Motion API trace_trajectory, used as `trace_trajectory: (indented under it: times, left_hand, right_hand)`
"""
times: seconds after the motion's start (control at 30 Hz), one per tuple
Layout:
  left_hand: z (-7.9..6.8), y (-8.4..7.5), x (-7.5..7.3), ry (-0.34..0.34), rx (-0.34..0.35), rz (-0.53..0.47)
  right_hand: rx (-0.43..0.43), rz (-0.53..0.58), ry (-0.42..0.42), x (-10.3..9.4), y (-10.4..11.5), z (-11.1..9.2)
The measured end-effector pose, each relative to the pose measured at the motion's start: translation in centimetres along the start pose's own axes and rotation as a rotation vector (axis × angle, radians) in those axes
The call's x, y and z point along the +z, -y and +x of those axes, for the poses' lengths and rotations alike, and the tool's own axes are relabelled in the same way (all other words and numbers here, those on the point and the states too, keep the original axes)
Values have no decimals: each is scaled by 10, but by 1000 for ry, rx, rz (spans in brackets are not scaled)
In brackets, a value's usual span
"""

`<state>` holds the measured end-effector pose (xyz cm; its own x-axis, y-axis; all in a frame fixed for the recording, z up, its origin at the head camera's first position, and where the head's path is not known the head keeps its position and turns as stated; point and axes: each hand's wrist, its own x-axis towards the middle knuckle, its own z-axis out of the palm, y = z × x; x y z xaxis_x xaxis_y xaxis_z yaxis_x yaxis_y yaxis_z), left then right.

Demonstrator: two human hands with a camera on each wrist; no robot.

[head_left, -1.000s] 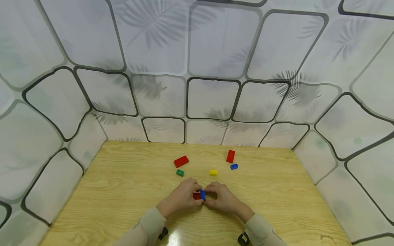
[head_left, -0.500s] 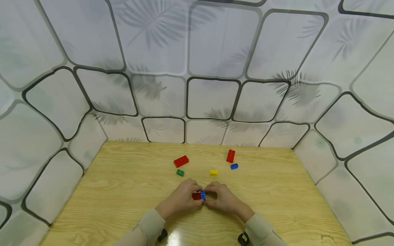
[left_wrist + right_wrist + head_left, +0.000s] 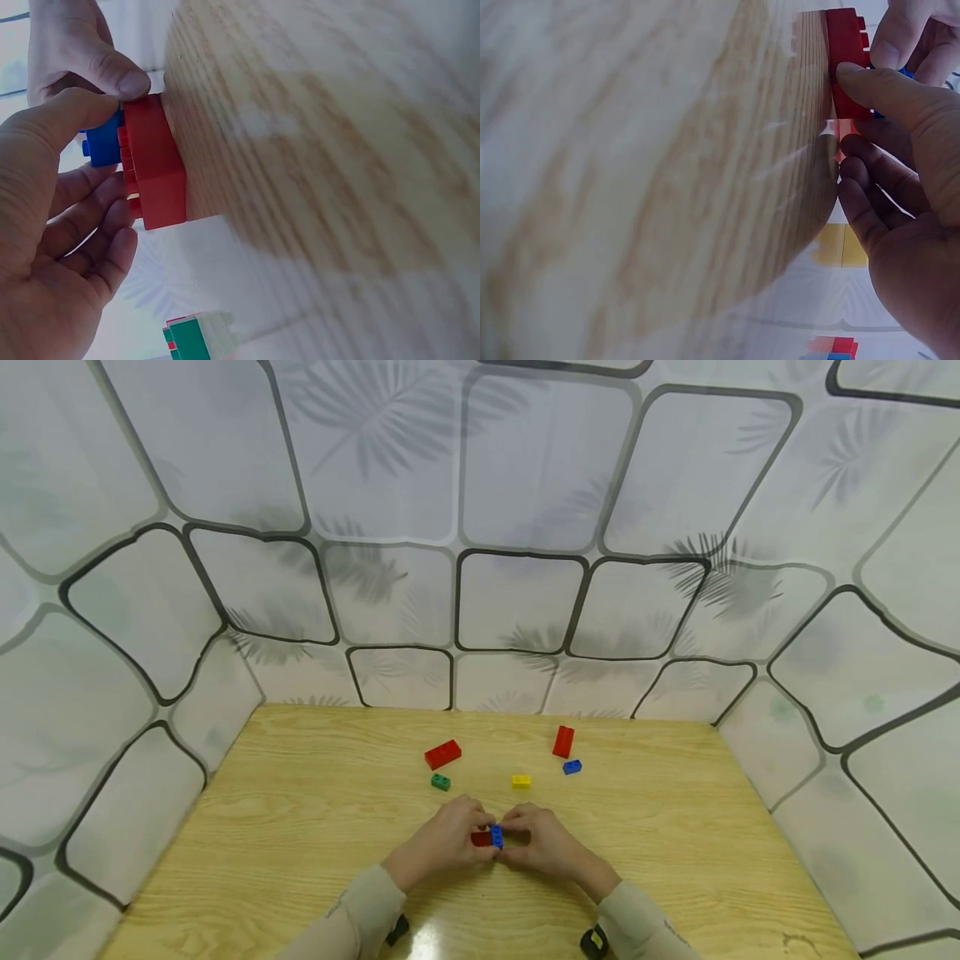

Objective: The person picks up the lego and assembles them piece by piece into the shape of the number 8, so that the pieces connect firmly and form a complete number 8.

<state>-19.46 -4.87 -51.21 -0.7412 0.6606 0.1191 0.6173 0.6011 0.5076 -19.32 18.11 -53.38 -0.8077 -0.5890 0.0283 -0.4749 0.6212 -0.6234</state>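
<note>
A red brick (image 3: 157, 169) with a row of studs sits on the table, and a smaller blue brick (image 3: 105, 142) stands on its studs at one end. My left hand (image 3: 450, 835) pinches the blue brick between thumb and fingers. From the other side my right hand (image 3: 551, 843) grips the end of the red brick, its thumb (image 3: 862, 79) against the red side in the right wrist view. Both hands meet at the two bricks, and their fingers partly cover them in the head view.
Beyond the hands lie a green brick (image 3: 440, 782), a yellow brick (image 3: 521, 782) and another blue brick (image 3: 572, 767). Farther back are a long red brick (image 3: 443, 754) and a second red one (image 3: 563, 742). A patterned cloth wall (image 3: 517, 602) encloses the wooden table (image 3: 315, 777).
</note>
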Motion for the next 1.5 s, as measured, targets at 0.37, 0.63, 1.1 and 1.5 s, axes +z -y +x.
trace_trajectory:
  times: [0.37,0.63,1.1,1.5]
  left_hand:
    - [0,1,1,-1,37,16]
    - [0,0,0,20,13,47]
    - [2,3,2,54,5,49]
    - [-3,8,8,10,17,-18]
  right_hand:
    - [16,-4,16,0,0,-1]
    - [7,-2,13,1,-2,1]
    - [0,-28,24,1,-3,1]
    - [-10,-34,15,1,-3,1]
